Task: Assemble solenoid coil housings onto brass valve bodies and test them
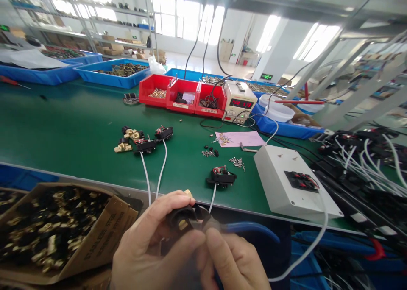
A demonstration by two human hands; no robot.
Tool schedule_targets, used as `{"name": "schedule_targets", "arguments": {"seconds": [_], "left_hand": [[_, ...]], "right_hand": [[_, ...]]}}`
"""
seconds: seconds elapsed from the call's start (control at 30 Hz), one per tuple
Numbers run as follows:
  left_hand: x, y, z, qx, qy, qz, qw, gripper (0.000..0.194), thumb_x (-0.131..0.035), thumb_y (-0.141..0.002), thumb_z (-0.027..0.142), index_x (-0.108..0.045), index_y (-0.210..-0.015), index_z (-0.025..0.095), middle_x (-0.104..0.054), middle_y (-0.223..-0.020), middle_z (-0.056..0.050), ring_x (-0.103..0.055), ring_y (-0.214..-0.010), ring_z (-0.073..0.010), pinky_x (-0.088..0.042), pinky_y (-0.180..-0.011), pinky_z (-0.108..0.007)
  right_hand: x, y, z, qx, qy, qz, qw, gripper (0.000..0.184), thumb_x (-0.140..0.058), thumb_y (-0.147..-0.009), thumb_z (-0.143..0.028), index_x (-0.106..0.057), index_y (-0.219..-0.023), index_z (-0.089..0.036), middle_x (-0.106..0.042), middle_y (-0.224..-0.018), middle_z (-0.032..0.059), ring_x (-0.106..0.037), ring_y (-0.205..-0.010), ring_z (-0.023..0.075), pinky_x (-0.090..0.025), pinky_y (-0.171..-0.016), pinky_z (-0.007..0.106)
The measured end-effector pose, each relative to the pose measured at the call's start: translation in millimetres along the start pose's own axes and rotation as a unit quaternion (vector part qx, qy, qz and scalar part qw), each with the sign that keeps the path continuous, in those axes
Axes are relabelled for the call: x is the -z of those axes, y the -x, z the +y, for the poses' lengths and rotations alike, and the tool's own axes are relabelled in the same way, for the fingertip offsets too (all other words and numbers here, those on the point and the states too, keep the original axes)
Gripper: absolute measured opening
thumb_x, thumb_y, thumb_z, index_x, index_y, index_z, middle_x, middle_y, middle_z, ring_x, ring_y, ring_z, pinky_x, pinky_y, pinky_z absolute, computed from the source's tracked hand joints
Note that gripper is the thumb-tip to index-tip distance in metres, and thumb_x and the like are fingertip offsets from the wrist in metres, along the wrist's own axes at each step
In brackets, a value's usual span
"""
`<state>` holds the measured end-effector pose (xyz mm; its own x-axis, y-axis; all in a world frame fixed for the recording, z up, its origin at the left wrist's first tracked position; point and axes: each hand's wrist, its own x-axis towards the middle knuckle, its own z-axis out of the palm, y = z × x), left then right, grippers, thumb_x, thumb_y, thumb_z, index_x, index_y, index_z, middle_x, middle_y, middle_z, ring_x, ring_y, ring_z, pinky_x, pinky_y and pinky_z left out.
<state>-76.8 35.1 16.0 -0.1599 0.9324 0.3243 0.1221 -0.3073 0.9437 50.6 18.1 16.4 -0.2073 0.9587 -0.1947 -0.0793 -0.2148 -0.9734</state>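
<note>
Close to the camera, below the table's front edge, my left hand (152,243) is closed around a black part with brass on it (178,218). My right hand (232,256) grips blue-handled pliers (254,228), whose dark jaws meet the black part. Fingertips and motion blur partly hide the contact. Just beyond my hands, a black module with a white cable (222,177) sits on the green table. Two more modules (146,146) lie further left beside several brass fittings (123,147).
Left below the table stands a cardboard box (108,222) of brass and black fittings. Loose screws (237,163) and a pink sheet (256,138) lie mid-table. A grey switch box (273,179) is at right. Red bins (181,107) and a power supply (238,101) line the back.
</note>
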Motion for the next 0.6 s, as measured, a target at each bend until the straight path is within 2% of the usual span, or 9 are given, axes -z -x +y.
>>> {"name": "schedule_targets", "arguments": {"seconds": [0.1, 0.2, 0.3, 0.43, 0.6], "left_hand": [[3.9, -1, 1, -0.001, 0.002, 0.012, 1.0, 0.036, -0.077, -0.076, 0.015, -0.073, -0.102, 0.039, -0.075, -0.103, 0.013, -0.072, -0.095, -0.0066, -0.051, -0.086, -0.005], [7.1, -2, 1, 0.005, 0.001, 0.024, 1.0, 0.036, -0.076, -0.077, 0.016, -0.072, -0.104, 0.038, -0.075, -0.104, 0.011, -0.072, -0.095, -0.0074, -0.052, -0.085, -0.006], [9.2, -3, 1, 0.015, -0.002, 0.034, 0.999, 0.037, -0.077, -0.077, 0.018, -0.071, -0.109, 0.037, -0.074, -0.11, 0.008, -0.071, -0.098, -0.0098, -0.054, -0.085, -0.009], [14.2, -5, 2, 0.011, 0.019, 0.055, 0.998, 0.034, -0.079, -0.076, 0.019, -0.073, -0.105, 0.036, -0.075, -0.107, 0.007, -0.07, -0.1, -0.0116, -0.056, -0.084, -0.011], [30.8, -4, -4, 0.023, -0.008, 0.085, 0.996, 0.028, -0.079, -0.076, 0.022, -0.075, -0.099, 0.037, -0.076, -0.101, 0.009, -0.071, -0.093, -0.0093, -0.054, -0.083, -0.009]], "right_hand": [[-3, -6, 3, 0.015, 0.022, 0.001, 1.0, 0.063, -0.039, -0.09, -0.073, -0.045, -0.054, -0.021, -0.032, -0.036, -0.0057, -0.029, -0.034, 0.0079, -0.026, -0.04, 0.022], [-3, -11, -4, 0.029, 0.068, -0.022, 0.997, 0.065, -0.035, -0.092, -0.072, -0.044, -0.052, -0.021, -0.032, -0.034, -0.0056, -0.031, -0.033, 0.0081, -0.029, -0.042, 0.022], [0, -14, -15, 0.001, 0.122, -0.063, 0.991, 0.068, -0.031, -0.092, -0.074, -0.042, -0.051, -0.021, -0.036, -0.036, -0.0047, -0.035, -0.037, 0.0084, -0.035, -0.048, 0.022], [-1, -15, -23, -0.035, 0.126, -0.088, 0.988, 0.067, -0.032, -0.092, -0.074, -0.041, -0.051, -0.022, -0.037, -0.04, -0.0041, -0.035, -0.039, 0.0089, -0.032, -0.045, 0.022], [-16, -26, -20, 0.0, 0.121, -0.109, 0.987, 0.066, -0.031, -0.095, -0.069, -0.043, -0.051, -0.022, -0.037, -0.038, -0.0048, -0.039, -0.038, 0.0083, -0.037, -0.049, 0.021]]}}
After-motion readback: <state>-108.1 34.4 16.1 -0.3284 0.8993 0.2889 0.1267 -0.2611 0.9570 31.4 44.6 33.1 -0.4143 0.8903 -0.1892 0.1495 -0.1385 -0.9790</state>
